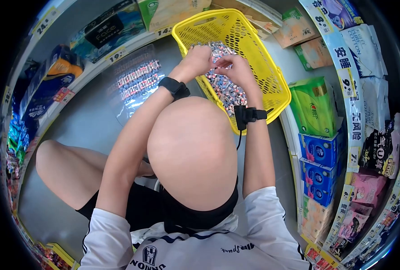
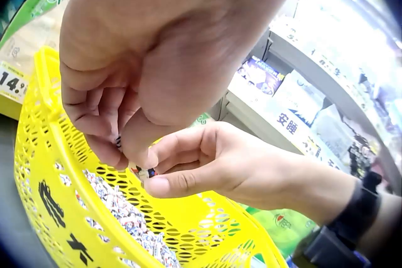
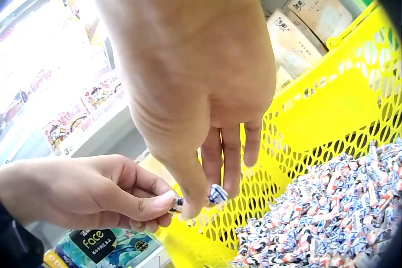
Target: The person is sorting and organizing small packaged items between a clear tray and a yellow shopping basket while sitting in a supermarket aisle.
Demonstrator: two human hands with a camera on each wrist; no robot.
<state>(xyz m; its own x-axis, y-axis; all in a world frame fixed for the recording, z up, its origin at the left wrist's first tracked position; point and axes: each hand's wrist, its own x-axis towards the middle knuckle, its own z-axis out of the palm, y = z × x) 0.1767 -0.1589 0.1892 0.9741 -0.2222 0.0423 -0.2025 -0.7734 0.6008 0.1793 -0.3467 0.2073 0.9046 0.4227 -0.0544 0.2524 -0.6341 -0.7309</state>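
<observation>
Over a yellow plastic basket, both hands meet at one small wrapped candy with a twisted blue-and-white end. My left hand pinches one end of it between thumb and fingertips; my right hand pinches it from the other side with thumb and forefinger. A small striped bit shows between the left hand's curled fingers in the left wrist view. Below the hands, a big heap of similar wrapped candies fills the basket's lower part.
On the grey floor left of the basket lies a clear plastic sheet or bag with rows of candies on it. Shelves of tissue packs curve around both sides. The person's raised knee stands close before the basket.
</observation>
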